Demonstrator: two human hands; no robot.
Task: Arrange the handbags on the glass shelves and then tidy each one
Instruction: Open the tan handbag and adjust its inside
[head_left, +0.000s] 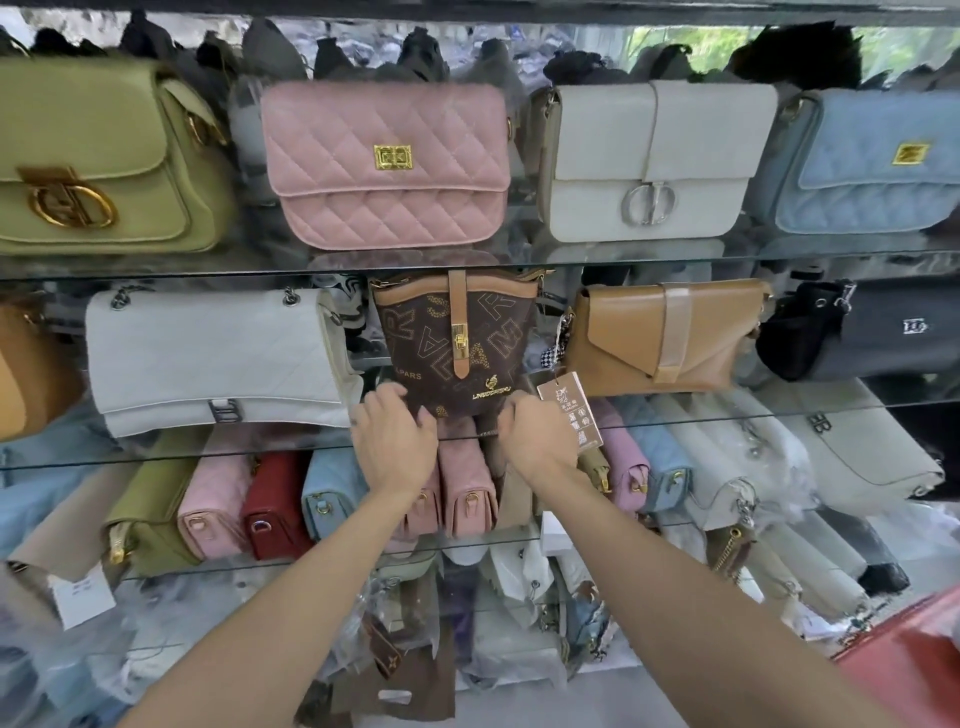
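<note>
- Your forearms reach up from the bottom edge, nearest the camera, toward the middle glass shelf (727, 410).
- Your left hand (395, 441) sits at the lower left corner of the brown bag (457, 343), fingers bent over that corner and touching it; you cannot tell whether they truly clamp it.
- Your right hand (537, 439) is at the bag's lower right corner, fingers curled in against its base; the exact grip is hidden behind the knuckles.
- The brown bag stands upright on the middle shelf, between the white quilted bag (213, 358) and the tan bag (665, 338), with its tan strap and gold clasp facing you.
- A paper tag (569, 413) hangs just beside your right hand, overlapping the shelf edge.
- On the top shelf (675, 258) stand, left to right, a green bag (104, 156), a pink quilted bag (387, 161), a grey bag (649, 161) and a blue bag (872, 161).
- A black bag (852, 332) sits at the right end of the middle shelf.
- The shelf below your hands holds bags packed side on, among them a red bag (275, 506).
- Wrapped bags lie lower down in plastic.
</note>
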